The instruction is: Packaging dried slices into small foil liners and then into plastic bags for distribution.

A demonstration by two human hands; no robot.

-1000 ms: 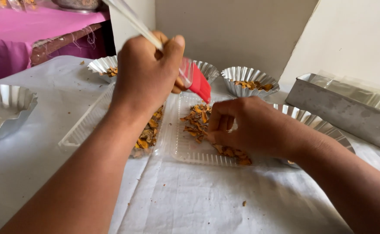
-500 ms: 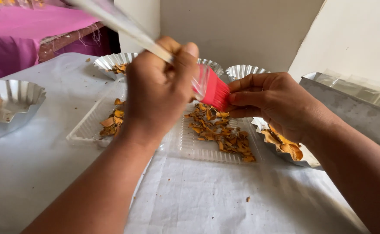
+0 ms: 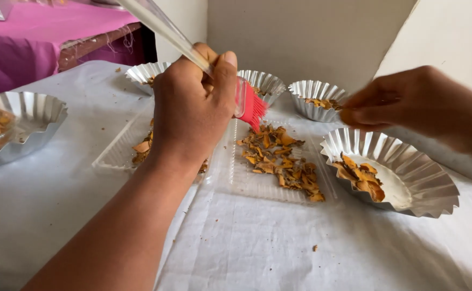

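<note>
A: Head view, left hand (image 3: 193,110)?
B: Clenched round a brush (image 3: 251,105), red bristles over orange flakes (image 3: 279,159) on the clear tray (image 3: 230,178), mid-cloth.
A: Right hand (image 3: 414,102)?
B: Blurred, fingers pinched together above a foil cup (image 3: 408,178) near the right edge; any contents cannot be told.

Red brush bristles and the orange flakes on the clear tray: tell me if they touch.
Cannot tell. In the head view the bristles end right at the flakes, hiding any contact or gap.
</note>
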